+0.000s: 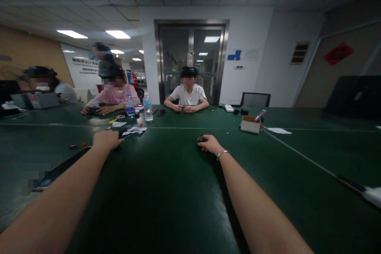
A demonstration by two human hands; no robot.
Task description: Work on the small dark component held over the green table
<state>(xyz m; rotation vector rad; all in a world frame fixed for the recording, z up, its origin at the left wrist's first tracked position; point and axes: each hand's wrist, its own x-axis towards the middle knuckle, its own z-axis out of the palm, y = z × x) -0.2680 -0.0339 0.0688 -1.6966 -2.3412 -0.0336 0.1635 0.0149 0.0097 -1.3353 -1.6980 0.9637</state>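
My right hand (210, 144) is closed around a small dark object with a shiny, metal-looking top (201, 138), held just above the green table (166, 174). Fingers and thumb cover most of that object, so its kind does not show. To the left, my left hand (106, 139) is stretched forward, back of the hand up and thumb pointing right. Its fingers curl away from view, and a dark patch beside the thumb may be a thing in it or shadow. Crumpled white paper (133, 131) lies just beyond this hand. Small red caps (84, 144) rest to its left.
Two water bottles (148, 108) and a dark phone (161, 112) stand or lie farther back. An open box (250, 124) with a pen-like item is at right, near a cable and a power strip (372, 195). Several people are across the table.
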